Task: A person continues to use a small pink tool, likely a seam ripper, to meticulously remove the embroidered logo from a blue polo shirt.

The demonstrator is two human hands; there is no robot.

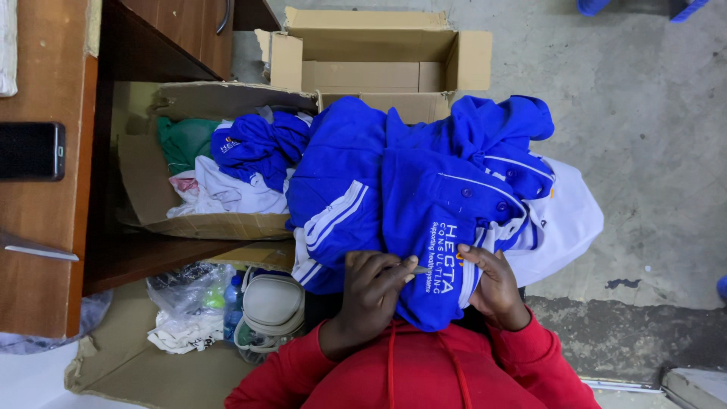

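Your red sleeves (424,371) come up from the bottom edge, both wrists bent inward. Your left hand (369,297) curls its fingers around a small thin tool (419,270) against the blue polo shirt (432,220) on your lap. Your right hand (496,286) grips the shirt's white-striped edge, fingers closed on the cloth.

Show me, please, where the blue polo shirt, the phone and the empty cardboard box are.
blue polo shirt (432,220): head view, on its chest panel beside the buttons.
phone (30,151): head view, middle of its dark screen.
empty cardboard box (360,76): head view, on its inner back wall.
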